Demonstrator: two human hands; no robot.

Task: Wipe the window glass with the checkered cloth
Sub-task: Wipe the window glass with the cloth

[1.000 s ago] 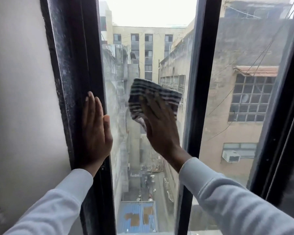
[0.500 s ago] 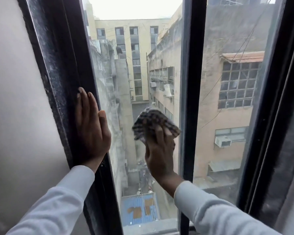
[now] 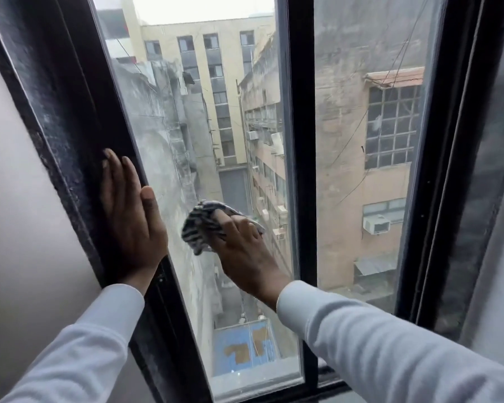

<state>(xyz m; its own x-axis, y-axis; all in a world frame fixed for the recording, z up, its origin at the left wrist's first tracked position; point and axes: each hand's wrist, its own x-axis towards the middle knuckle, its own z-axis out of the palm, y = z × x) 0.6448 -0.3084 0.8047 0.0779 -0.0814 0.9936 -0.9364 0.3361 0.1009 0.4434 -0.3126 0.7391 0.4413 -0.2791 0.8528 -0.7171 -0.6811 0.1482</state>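
Note:
The window glass [image 3: 204, 117] is a tall narrow pane between two black frame bars, hazy and streaked on its left half. My right hand [image 3: 242, 251] presses the bunched black-and-white checkered cloth [image 3: 201, 225] against the lower middle of this pane, the cloth sticking out left of my fingers. Flat on the black left frame bar [image 3: 70, 117] lies my left hand [image 3: 128, 216], fingers together and pointing up, thumb reaching onto the glass edge. Both arms wear pale long sleeves.
A black middle mullion [image 3: 298, 141] separates a second pane [image 3: 370, 141] to the right. A further dark frame [image 3: 460, 170] stands at far right. A pale wall [image 3: 15, 228] is on the left. The bottom frame rail [image 3: 326, 388] runs low. Buildings lie outside.
My right hand has carried the cloth down the pane and leftward, bunching it smaller. My left hand has stayed on the frame bar. The view has tilted down.

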